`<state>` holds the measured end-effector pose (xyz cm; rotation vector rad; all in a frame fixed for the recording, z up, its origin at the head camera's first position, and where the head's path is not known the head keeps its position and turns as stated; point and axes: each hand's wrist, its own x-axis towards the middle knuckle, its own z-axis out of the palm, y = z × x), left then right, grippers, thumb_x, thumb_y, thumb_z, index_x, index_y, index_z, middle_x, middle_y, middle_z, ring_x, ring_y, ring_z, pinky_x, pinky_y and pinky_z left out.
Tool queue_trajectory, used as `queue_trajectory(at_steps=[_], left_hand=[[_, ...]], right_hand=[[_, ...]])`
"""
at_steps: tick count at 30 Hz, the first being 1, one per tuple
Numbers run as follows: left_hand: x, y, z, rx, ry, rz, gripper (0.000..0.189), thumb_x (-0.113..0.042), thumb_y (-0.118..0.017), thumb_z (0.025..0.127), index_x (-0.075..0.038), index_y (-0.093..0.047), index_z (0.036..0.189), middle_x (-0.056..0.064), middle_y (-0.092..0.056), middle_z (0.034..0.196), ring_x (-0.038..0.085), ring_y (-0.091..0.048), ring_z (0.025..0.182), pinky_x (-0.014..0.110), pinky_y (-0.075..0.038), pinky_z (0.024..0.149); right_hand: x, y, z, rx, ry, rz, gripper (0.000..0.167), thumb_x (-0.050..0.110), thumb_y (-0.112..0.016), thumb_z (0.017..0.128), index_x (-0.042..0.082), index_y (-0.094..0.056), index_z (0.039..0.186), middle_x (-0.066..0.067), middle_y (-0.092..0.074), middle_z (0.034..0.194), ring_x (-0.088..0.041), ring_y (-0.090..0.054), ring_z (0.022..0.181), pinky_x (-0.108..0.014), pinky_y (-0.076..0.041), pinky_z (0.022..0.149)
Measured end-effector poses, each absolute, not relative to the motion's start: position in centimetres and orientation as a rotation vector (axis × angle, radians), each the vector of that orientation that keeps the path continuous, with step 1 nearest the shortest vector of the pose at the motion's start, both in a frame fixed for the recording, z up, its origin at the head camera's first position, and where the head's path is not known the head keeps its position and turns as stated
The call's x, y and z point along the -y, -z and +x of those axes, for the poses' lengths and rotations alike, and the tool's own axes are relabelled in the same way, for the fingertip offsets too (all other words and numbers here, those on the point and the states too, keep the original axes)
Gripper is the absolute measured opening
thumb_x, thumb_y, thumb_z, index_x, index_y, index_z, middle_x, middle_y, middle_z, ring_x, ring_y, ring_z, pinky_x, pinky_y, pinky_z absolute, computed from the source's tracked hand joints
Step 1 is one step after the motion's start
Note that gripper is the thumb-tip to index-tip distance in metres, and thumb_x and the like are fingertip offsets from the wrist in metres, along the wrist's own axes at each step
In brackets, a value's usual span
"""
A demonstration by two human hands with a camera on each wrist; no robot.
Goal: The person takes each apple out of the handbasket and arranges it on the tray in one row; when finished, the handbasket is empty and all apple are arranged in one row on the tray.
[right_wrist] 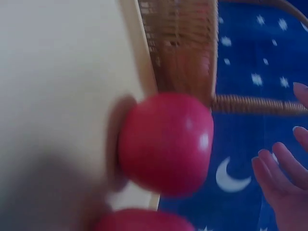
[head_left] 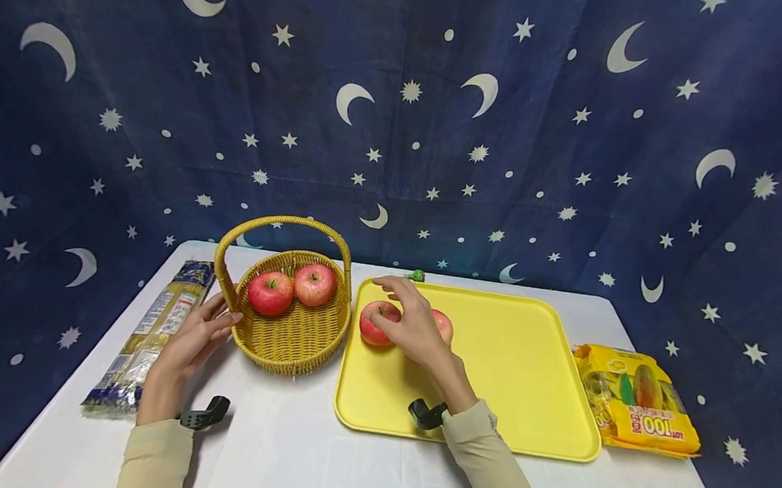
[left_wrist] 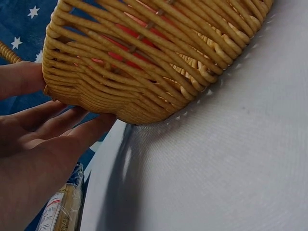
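Observation:
A yellow wicker basket (head_left: 290, 339) with a tall arched handle stands on the left half of the table, two red apples (head_left: 271, 293) inside it. At its left side my left hand (head_left: 192, 339) holds the rim; in the left wrist view the thumb (left_wrist: 21, 79) is at the edge and the fingers lie along the outer weave. Two more apples lie on a yellow tray (head_left: 505, 368). Over the left one (head_left: 376, 324) hovers my right hand (head_left: 415, 326), fingers spread, while the other (head_left: 443, 325) is partly hidden behind it. The right wrist view shows a gap between fingers and apple (right_wrist: 166, 144).
Left of the basket lies a long clear pack (head_left: 149, 336) with a blue end. A yellow printed bag (head_left: 640, 405) sits against the tray's right side. Behind the tray's back edge is a small green object (head_left: 417, 275). A dark starry cloth (head_left: 411, 161) hangs behind the table.

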<state>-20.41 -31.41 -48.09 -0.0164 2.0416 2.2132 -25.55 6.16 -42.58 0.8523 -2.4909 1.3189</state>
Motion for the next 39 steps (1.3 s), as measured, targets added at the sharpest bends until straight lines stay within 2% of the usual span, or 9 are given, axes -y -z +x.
queue_trajectory(at_steps=[3,7,13,15,18,22,29,32,39], left_hand=[[31.5,48.2,-20.4,-2.047,-2.213,-0.013,0.08,-0.01,-0.054,0.105,-0.001,0.0,0.164,0.022,-0.003,0.172,0.013,-0.033,0.147,0.008,-0.043,0.101],[31.5,48.2,-20.4,-2.055,-2.206,-0.013,0.08,-0.01,-0.054,0.105,-0.001,-0.001,0.164,0.021,-0.003,0.172,0.013,-0.034,0.146,0.008,-0.043,0.101],[31.5,48.1,-20.4,-2.057,-2.206,-0.027,0.08,-0.008,-0.053,0.104,0.0,-0.001,0.164,0.021,-0.003,0.172,0.019,-0.03,0.149,0.009,-0.043,0.102],[31.5,48.1,-20.4,-2.056,-2.202,-0.037,0.08,-0.008,-0.053,0.104,-0.001,-0.001,0.164,0.02,-0.003,0.172,0.025,-0.025,0.153,0.015,-0.04,0.11],[31.4,47.9,-20.5,-2.055,-2.191,-0.055,0.081,-0.009,-0.054,0.104,-0.002,0.0,0.165,0.018,-0.002,0.173,0.033,-0.015,0.156,0.033,-0.027,0.124],[31.4,47.9,-20.5,-2.058,-2.178,-0.08,0.081,-0.011,-0.054,0.105,-0.003,0.0,0.165,0.017,-0.002,0.173,0.036,-0.012,0.157,0.049,-0.012,0.127],[31.3,47.9,-20.5,-2.067,-2.176,-0.078,0.082,-0.011,-0.055,0.105,-0.003,0.001,0.165,0.018,-0.003,0.173,0.036,-0.013,0.157,0.045,-0.017,0.126],[31.3,47.8,-20.5,-2.065,-2.177,-0.076,0.082,-0.011,-0.055,0.105,-0.003,0.001,0.165,0.018,-0.002,0.173,0.037,-0.012,0.157,0.047,-0.015,0.126],[31.1,47.8,-20.6,-2.057,-2.189,-0.081,0.082,-0.01,-0.054,0.104,-0.002,0.0,0.165,0.018,-0.002,0.173,0.036,-0.011,0.157,0.053,-0.01,0.126]], right_hand=[[-4.7,42.6,-25.5,2.488,-1.325,0.972,0.051,0.017,-0.083,0.087,0.007,-0.063,0.133,-0.013,-0.064,0.13,-0.033,-0.062,0.119,-0.049,-0.054,0.103],[-2.9,42.6,-25.4,2.53,-1.351,1.059,0.054,0.02,-0.084,0.087,0.005,-0.062,0.134,-0.014,-0.063,0.131,-0.037,-0.063,0.117,-0.051,-0.057,0.098],[-0.5,42.8,-25.4,2.573,-1.294,1.139,0.054,0.019,-0.082,0.088,0.006,-0.061,0.136,-0.01,-0.064,0.134,-0.031,-0.064,0.118,-0.047,-0.054,0.103],[0.3,43.0,-25.6,2.585,-1.278,1.173,0.054,0.017,-0.081,0.089,0.006,-0.06,0.137,-0.01,-0.064,0.136,-0.029,-0.062,0.123,-0.044,-0.052,0.107],[1.6,43.2,-26.0,2.639,-1.269,1.187,0.055,0.016,-0.08,0.09,0.008,-0.058,0.141,-0.008,-0.061,0.143,-0.027,-0.057,0.132,-0.041,-0.048,0.113],[3.2,43.4,-26.7,2.712,-1.239,1.161,0.057,0.018,-0.079,0.091,0.01,-0.056,0.143,-0.006,-0.057,0.149,-0.024,-0.052,0.138,-0.04,-0.044,0.117],[5.5,43.5,-28.3,2.815,-1.188,1.056,0.059,0.027,-0.078,0.091,0.012,-0.056,0.144,-0.003,-0.056,0.15,-0.024,-0.051,0.138,-0.038,-0.044,0.116],[6.1,43.5,-28.9,2.811,-1.205,1.028,0.057,0.026,-0.078,0.091,0.011,-0.059,0.142,-0.005,-0.055,0.15,-0.024,-0.05,0.139,-0.038,-0.043,0.116],[6.9,43.6,-30.2,2.848,-1.179,0.996,0.06,0.023,-0.078,0.09,0.006,-0.057,0.144,-0.012,-0.046,0.158,-0.027,-0.033,0.152,-0.042,-0.03,0.125]])
